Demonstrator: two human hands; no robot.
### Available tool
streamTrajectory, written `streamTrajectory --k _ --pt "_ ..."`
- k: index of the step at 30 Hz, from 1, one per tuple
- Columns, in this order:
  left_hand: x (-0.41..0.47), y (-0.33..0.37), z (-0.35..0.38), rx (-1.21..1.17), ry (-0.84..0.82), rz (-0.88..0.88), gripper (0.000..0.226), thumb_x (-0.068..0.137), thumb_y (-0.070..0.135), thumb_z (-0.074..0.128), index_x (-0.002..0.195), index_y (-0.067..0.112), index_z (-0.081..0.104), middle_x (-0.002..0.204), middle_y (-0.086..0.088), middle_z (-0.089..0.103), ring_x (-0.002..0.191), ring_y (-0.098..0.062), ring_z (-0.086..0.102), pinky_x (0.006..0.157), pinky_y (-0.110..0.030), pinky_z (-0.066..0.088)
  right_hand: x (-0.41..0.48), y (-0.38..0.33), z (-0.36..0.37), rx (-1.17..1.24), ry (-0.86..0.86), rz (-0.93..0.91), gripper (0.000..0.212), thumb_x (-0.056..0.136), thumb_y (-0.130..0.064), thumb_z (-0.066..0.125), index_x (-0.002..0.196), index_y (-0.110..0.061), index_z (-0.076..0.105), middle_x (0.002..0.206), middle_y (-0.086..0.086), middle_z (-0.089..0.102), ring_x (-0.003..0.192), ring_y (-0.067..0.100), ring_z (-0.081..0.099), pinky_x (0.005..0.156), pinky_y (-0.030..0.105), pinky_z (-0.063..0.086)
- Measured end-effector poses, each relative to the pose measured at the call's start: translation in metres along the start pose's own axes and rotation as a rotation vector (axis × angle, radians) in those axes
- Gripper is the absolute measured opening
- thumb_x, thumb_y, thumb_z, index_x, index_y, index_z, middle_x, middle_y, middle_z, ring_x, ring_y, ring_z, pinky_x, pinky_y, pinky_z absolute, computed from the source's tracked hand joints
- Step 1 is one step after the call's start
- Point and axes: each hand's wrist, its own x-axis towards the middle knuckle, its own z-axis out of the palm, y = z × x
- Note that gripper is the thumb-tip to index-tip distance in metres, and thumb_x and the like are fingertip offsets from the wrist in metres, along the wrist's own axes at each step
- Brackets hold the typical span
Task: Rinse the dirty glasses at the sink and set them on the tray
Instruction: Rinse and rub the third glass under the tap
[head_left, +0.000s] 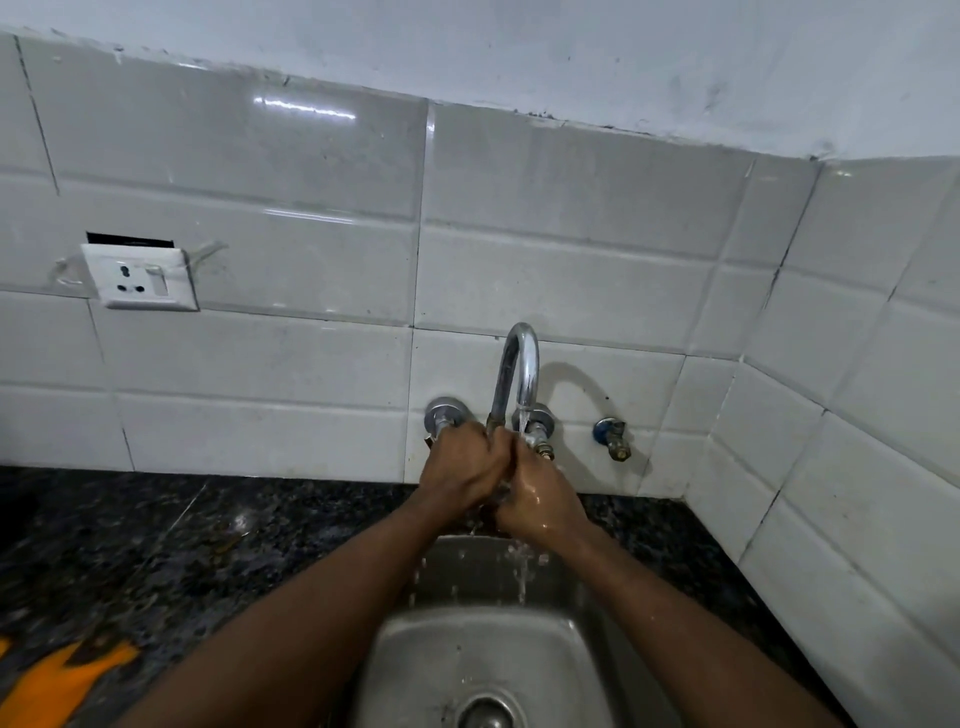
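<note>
Head view: left hand (460, 467) and right hand (540, 499) pressed together, wet, under water running from the tap (517, 374), above the steel sink (483, 660). Possibly something clasped between; cannot tell. Dark speckled surface (156, 540) alongside.

2 bare forearms, no sleeves; left hand (460, 470) dry-looking, right hand (540, 501) glistening wet

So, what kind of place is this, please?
Probably a home kitchen: a small steel sink set in a dark speckled stone counter, a wall tap running water over both hands, white tiles and a wall socket.
</note>
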Motion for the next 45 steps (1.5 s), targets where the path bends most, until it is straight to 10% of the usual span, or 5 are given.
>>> streamTrajectory --k 4,9,16,38,45 --pt "-0.008 0.001 -0.01 -0.178 -0.004 0.119 0.037 0.094 0.041 0.04 0.083 0.015 0.063 0.075 0.001 0.062 0.07 -0.01 0.057 0.063 -0.025 0.039 0.001 0.005 -0.021 0.428 -0.227 0.094 0.096 0.069 -0.015 0.085 0.135 -0.03 0.016 0.115 -0.007 0.055 0.1 0.007 0.059 0.072 0.015 0.051" --pt "-0.009 0.008 -0.003 -0.059 -0.048 -0.064 0.051 0.105 0.036 0.032 0.086 0.004 0.067 0.087 -0.017 0.068 0.084 -0.028 0.064 0.078 -0.036 0.048 0.001 0.002 -0.001 0.142 -0.089 -0.01 0.129 0.065 -0.028 0.084 0.149 -0.043 -0.013 0.129 0.009 0.061 0.102 0.025 0.066 0.088 0.041 0.055" --pt "-0.004 -0.006 -0.004 -0.58 -0.014 -0.562 0.035 0.104 0.024 0.034 0.11 0.0 0.059 0.089 -0.021 0.072 0.059 -0.028 0.067 0.048 -0.033 0.055 -0.01 0.024 0.009 0.415 0.211 0.025 0.069 0.062 -0.05 0.085 0.114 -0.035 0.042 0.095 -0.006 0.071 0.081 0.005 0.069 0.075 0.031 0.06" --pt "-0.037 0.009 0.025 -1.34 -0.229 -0.878 0.053 0.097 0.049 0.04 0.102 0.005 0.07 0.095 -0.015 0.074 0.087 -0.028 0.066 0.071 -0.035 0.054 -0.004 -0.002 0.021 0.709 0.573 0.305 0.059 0.065 -0.044 0.088 0.1 -0.019 0.047 0.088 -0.004 0.066 0.077 0.014 0.066 0.063 0.023 0.051" --pt "-0.01 0.027 0.003 0.15 0.149 -0.164 0.052 0.083 0.064 0.046 0.093 0.018 0.069 0.086 -0.002 0.07 0.077 -0.019 0.065 0.074 -0.035 0.056 -0.016 0.004 0.031 1.227 0.292 0.714 0.063 0.083 -0.071 0.054 0.088 -0.011 0.073 0.078 0.007 0.072 0.069 0.018 0.065 0.065 0.031 0.051"
